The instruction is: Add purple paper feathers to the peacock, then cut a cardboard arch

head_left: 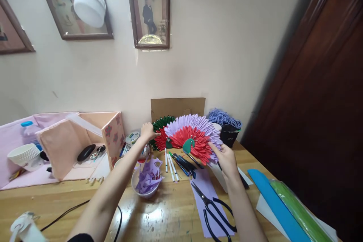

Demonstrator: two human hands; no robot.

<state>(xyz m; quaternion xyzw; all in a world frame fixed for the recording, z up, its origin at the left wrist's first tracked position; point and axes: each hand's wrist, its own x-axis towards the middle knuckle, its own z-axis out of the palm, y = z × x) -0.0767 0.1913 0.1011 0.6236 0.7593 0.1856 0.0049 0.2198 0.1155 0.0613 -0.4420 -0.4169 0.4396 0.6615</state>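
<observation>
My right hand (227, 160) grips the right edge of a purple and red fan-shaped peacock craft (198, 130), which has layered petals and a small green body. Behind it and to its left stands a second fan craft (164, 123), dark green and red, partly hidden by the purple one. At the left edge of that green fan is my left hand (148, 132), its thumb stretched towards the petals and its fingers curled around the rim. A brown cardboard sheet (177, 104) leans on the wall behind both crafts.
Black-handled scissors (211, 206) lie on purple paper (202, 185). A bowl (145, 195) of purple scraps, white markers (171, 166) and dark pens (184, 162) are near the middle. Blue yarn (224, 117) sits at back right, a pink box (113, 136) left, blue and green rolls (295, 206) right.
</observation>
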